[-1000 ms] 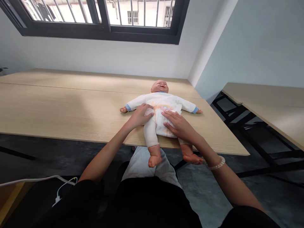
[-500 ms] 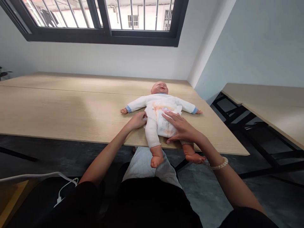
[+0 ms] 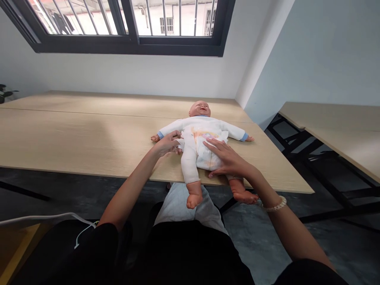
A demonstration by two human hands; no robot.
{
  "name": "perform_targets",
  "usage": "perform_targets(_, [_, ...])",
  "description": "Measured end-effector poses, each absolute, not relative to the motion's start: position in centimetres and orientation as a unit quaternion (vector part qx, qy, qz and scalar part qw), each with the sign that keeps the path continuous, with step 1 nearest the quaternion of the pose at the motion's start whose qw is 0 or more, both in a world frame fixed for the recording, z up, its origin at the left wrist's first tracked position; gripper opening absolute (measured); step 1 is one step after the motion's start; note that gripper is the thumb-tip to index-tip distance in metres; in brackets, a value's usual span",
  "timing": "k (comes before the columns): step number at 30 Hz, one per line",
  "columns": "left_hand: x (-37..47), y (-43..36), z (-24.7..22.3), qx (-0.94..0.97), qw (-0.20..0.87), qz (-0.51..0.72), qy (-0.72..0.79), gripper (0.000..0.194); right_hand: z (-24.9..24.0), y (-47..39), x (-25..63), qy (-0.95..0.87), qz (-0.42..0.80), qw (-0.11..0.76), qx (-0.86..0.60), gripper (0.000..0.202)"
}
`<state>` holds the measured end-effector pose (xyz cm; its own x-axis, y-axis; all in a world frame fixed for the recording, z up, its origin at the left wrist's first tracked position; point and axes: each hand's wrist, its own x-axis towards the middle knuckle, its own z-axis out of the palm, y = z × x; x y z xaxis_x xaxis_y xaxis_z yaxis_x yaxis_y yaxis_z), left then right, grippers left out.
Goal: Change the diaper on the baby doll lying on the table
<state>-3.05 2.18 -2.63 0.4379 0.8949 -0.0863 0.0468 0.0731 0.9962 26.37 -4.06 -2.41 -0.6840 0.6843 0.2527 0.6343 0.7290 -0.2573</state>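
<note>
A baby doll (image 3: 190,164) in a white top with blue cuffs lies face up on the table, its feet past the front edge. Around its hips is a white diaper (image 3: 204,158) with an orange and pink print. My left hand (image 3: 170,144) is at the doll's hip on the left, fingers apart beside the diaper's white side edge; whether it grips that edge is unclear. My right hand (image 3: 227,158) rests spread on the diaper's front and the doll's thigh, holding nothing.
The wooden table (image 3: 74,138) stretches to the left. A second table (image 3: 341,130) with black legs stands at the right. Behind is a barred window (image 3: 178,49). A white cable (image 3: 59,217) hangs at the lower left.
My left hand has moved slightly up and left, and its fingers have spread from a closed pose at the diaper's side. More of the white side edge shows. My right hand stays in place.
</note>
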Motion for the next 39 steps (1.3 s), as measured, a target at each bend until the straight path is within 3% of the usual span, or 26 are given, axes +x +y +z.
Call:
perform_targets(5, [-3.5, 2.6, -2.1, 0.475, 0.711, 0.388, 0.342, 0.033, -2.0, -4.0, 26.5, -0.912, 0.093, 0.166, -0.363, 0.111])
perform_targets(10, [-2.9, 2.8, -2.7, 0.448, 0.716, 0.400, 0.355, 0.026, 1.2, -4.0, 25.2, -0.881, 0.209, 0.230, -0.358, 0.076])
perform_targets(13, [-2.9, 2.4, -3.0, 0.468, 0.704, 0.404, 0.348, 0.039, 3.3, -3.4, 23.0, -0.862, 0.231, 0.275, -0.357, 0.052])
perform_targets(16, [-2.9, 2.0, -3.2, 0.496, 0.693, 0.400, 0.336, 0.059, 4.0, -1.4, 20.2, -0.897, 0.185, 0.229, -0.329, 0.039])
perform_targets(20, [-2.5, 1.4, -3.3, 0.527, 0.647, 0.430, 0.345, 0.062, 2.8, 2.0, 17.4, -0.935, 0.123, 0.141, -0.300, 0.033])
perform_targets(26, [-2.0, 1.0, -3.2, 0.501, 0.684, 0.385, 0.366, 0.055, 0.6, 3.7, 16.7, -0.899, 0.208, 0.208, -0.324, 0.025])
perform_targets(39, [-1.8, 0.9, -3.7, 0.535, 0.665, 0.375, 0.361, 0.062, -0.9, 4.2, 17.4, -0.893, 0.195, 0.249, -0.322, 0.023])
